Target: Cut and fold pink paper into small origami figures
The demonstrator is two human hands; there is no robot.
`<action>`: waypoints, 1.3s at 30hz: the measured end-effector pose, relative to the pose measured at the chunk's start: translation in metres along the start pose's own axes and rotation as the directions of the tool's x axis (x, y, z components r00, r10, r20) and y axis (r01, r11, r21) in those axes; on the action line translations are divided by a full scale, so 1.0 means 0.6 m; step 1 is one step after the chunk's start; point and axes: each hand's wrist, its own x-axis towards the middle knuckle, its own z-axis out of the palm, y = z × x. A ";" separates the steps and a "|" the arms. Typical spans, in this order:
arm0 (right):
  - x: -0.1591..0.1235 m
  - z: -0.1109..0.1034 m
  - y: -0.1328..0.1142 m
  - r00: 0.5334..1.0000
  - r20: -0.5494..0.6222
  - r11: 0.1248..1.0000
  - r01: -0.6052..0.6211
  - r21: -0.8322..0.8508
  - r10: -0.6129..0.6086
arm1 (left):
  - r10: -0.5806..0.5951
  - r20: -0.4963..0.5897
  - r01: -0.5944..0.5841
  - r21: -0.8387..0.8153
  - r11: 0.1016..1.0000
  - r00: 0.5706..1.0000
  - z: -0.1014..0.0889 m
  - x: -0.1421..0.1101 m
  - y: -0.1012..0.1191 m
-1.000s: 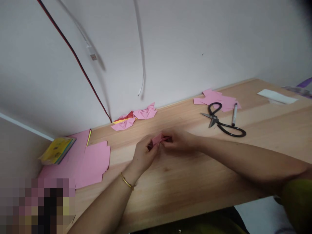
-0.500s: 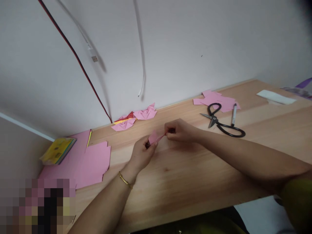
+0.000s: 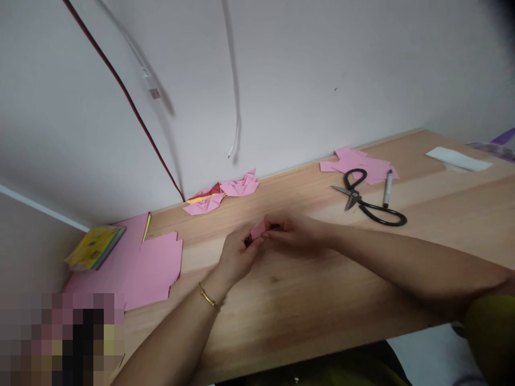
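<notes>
A small folded piece of pink paper is held above the middle of the wooden table. My left hand pinches its near left side between thumb and fingers. From the right, my right hand grips the other end, its fingers curled and close against the left hand. Part of the paper is hidden by the fingers. Behind my hands, against the wall, lie folded pink paper shapes and one with red and yellow paper.
Black-handled scissors and a marker pen lie at the right, by pink paper pieces. A white strip is farther right. Large pink sheets, a yellow pack and a yellow pencil are at the left. Cables hang down the wall.
My right hand has moved left and slightly down, so both hands now meet at the pink paper. My left hand stays nearly in place, still pinching it.
</notes>
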 end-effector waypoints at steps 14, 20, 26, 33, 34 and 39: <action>0.009 -0.008 0.012 0.995 -0.050 0.986 -0.082 0.144 0.090 | -0.258 -0.052 0.197 -0.506 0.840 0.965 0.009 0.006 -0.012; 0.004 -0.007 0.000 0.996 -0.045 0.989 -0.064 0.136 0.071 | -0.097 -0.054 0.089 -0.128 0.988 0.994 0.000 0.000 0.000; 0.004 -0.003 -0.011 0.986 -0.140 0.976 -0.061 0.208 0.092 | -0.212 -0.038 0.179 -0.404 0.897 0.976 0.006 0.000 0.004; 0.006 0.001 -0.007 0.981 -0.165 0.955 -0.045 0.294 0.097 | -0.245 -0.008 0.196 -0.578 0.792 0.969 0.014 0.001 -0.002; 0.005 0.002 -0.007 0.982 -0.160 0.954 -0.045 0.295 0.096 | -0.248 -0.007 0.198 -0.582 0.788 0.969 0.014 0.001 -0.002; 0.002 0.008 -0.006 0.990 -0.101 0.938 -0.059 0.341 0.099 | -0.251 -0.032 0.190 -0.563 0.804 0.967 0.012 -0.001 0.000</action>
